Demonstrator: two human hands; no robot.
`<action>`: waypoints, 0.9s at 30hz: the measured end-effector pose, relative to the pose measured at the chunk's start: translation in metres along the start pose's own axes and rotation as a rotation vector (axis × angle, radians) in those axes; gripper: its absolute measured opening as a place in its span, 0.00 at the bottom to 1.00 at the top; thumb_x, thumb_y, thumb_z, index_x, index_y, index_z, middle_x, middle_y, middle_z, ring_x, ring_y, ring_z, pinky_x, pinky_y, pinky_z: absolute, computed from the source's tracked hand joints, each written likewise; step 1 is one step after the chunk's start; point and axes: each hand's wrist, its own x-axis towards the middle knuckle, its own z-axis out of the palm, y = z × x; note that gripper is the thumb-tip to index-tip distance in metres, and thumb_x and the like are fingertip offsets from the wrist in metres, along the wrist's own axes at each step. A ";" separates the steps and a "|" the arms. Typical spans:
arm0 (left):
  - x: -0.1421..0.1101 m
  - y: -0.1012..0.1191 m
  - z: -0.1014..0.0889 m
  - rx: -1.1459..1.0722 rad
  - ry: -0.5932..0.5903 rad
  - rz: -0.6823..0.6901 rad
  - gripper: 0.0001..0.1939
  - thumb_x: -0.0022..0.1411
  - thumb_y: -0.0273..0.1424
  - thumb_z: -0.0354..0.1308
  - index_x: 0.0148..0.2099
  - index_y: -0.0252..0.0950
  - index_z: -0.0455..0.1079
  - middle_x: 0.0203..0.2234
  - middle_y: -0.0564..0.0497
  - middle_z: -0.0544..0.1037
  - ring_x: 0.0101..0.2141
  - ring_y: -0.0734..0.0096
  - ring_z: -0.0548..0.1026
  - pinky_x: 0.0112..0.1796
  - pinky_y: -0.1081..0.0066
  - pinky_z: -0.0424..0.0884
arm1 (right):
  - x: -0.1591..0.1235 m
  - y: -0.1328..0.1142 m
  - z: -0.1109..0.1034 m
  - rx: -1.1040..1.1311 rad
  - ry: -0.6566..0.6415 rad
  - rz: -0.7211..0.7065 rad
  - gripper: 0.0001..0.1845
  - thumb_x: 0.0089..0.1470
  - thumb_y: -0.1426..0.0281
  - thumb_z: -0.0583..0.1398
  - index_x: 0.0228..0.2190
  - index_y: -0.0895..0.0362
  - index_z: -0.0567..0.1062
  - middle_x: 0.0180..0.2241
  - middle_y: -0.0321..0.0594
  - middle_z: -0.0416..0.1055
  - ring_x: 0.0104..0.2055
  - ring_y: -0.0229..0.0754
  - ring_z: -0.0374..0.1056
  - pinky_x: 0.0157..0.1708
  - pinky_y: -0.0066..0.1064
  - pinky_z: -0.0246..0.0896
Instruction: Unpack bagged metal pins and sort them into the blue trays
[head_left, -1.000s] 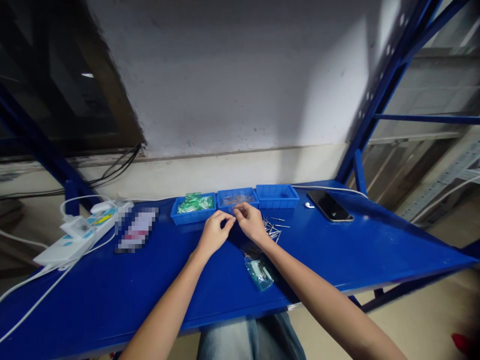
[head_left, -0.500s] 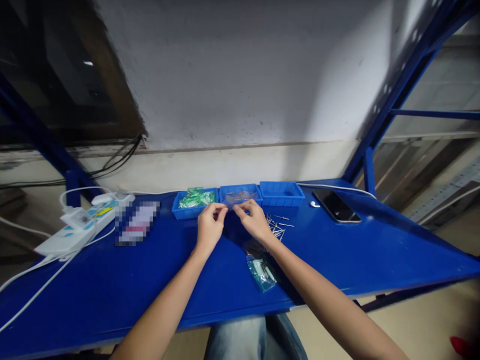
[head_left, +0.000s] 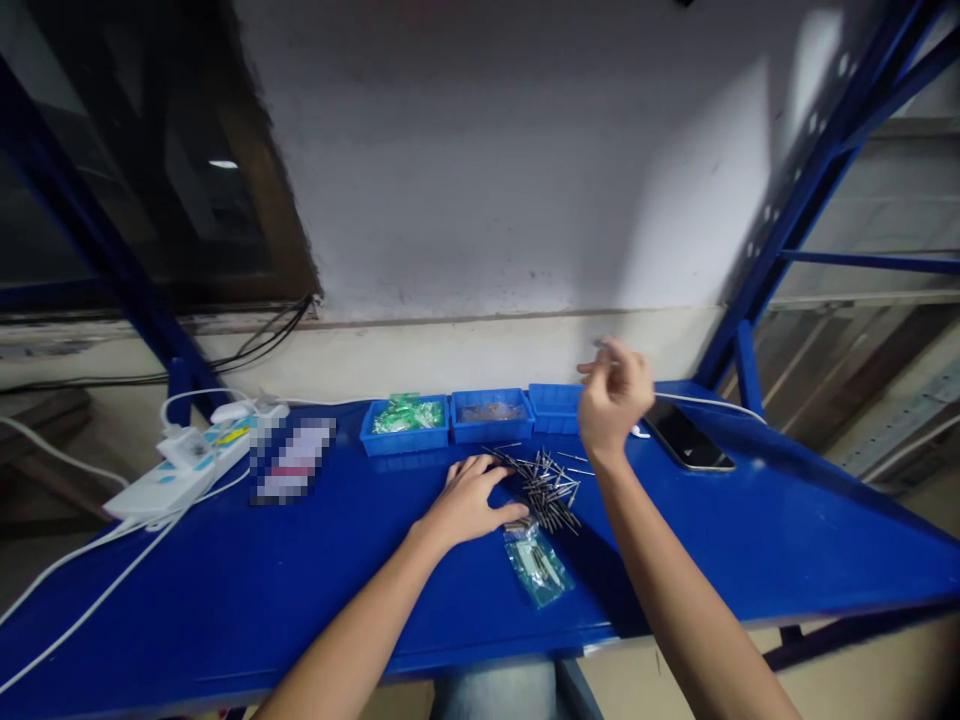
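My left hand (head_left: pixel 474 500) lies low over the tabletop with its fingers spread, beside a loose pile of thin metal rods (head_left: pixel 551 490). Its thumb reaches the upper end of a clear plastic packet (head_left: pixel 538 568) that has small white and dark pieces inside. Raised in front of the right-hand blue bin (head_left: pixel 553 408), my right hand (head_left: pixel 616 395) has its fingers curled in; whatever they hold, if anything, is too small to make out. Green-and-clear packets (head_left: pixel 409 415) fill the left blue bin (head_left: pixel 405 442). The middle blue bin (head_left: pixel 491 430) contains clear bags with brownish contents.
A phone (head_left: pixel 691 440) rests on the blue table (head_left: pixel 337 570) at the right, near a white earbud (head_left: pixel 640 432). A power strip (head_left: pixel 191 465) with white cables stands at the left, next to a pixelated item (head_left: pixel 294 460). Blue frame posts rise at both sides.
My hands have parted from their pinch in front of the middle bin. The left has dropped toward the rods and opened; the right has moved up and to the right.
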 end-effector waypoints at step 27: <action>0.010 -0.001 -0.010 -0.432 0.437 -0.070 0.07 0.60 0.33 0.52 0.33 0.35 0.68 0.32 0.51 0.69 0.30 0.74 0.69 0.33 0.74 0.65 | -0.092 0.001 0.034 0.568 -0.634 0.705 0.21 0.43 0.64 0.59 0.41 0.56 0.64 0.24 0.32 0.67 0.27 0.38 0.66 0.30 0.30 0.61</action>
